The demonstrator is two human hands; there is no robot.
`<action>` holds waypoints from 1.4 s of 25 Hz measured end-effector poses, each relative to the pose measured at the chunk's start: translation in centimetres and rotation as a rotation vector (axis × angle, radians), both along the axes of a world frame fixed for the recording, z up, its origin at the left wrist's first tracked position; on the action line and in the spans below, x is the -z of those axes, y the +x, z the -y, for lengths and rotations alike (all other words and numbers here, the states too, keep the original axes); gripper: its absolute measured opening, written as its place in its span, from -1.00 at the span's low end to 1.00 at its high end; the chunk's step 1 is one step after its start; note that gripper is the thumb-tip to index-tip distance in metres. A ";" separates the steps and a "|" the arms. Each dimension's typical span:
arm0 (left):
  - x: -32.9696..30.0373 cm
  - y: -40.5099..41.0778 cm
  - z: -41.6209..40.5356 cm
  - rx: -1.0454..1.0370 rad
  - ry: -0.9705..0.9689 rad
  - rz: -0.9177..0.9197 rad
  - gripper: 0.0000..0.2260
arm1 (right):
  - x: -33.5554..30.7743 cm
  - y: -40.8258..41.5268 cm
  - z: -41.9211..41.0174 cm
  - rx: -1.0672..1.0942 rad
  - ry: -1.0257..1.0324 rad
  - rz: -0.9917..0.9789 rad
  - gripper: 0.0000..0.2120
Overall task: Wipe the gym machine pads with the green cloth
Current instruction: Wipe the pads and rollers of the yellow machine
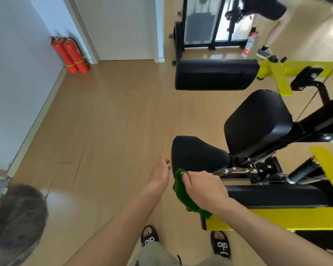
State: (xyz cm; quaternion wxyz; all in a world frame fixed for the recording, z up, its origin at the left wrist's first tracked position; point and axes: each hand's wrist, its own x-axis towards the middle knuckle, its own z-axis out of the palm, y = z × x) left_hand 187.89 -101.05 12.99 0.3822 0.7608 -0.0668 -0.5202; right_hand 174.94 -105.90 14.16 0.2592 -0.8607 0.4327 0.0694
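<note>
My right hand (202, 186) grips the green cloth (184, 195) and presses it against the near edge of a black seat pad (196, 152) on the yellow and black gym machine. My left hand (161, 169) hangs free just left of that pad, fingers loosely apart and holding nothing. Behind the seat rises a black back pad (258, 121). Farther off lies a wide black pad (215, 73). A long low black pad (277, 194) runs to the right under my right wrist.
The yellow frame beam (277, 217) sits low at the right. Two red fire extinguishers (71, 54) stand in the far left corner. Another person's legs (267, 35) and a water bottle (248, 46) are at the back right. Wooden floor (113, 121) spreads to the left.
</note>
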 end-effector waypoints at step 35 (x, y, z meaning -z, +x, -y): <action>-4.8 18.1 47.5 1.132 -0.343 0.494 -0.58 | -0.9 27.8 31.3 1.376 -0.101 1.015 -0.43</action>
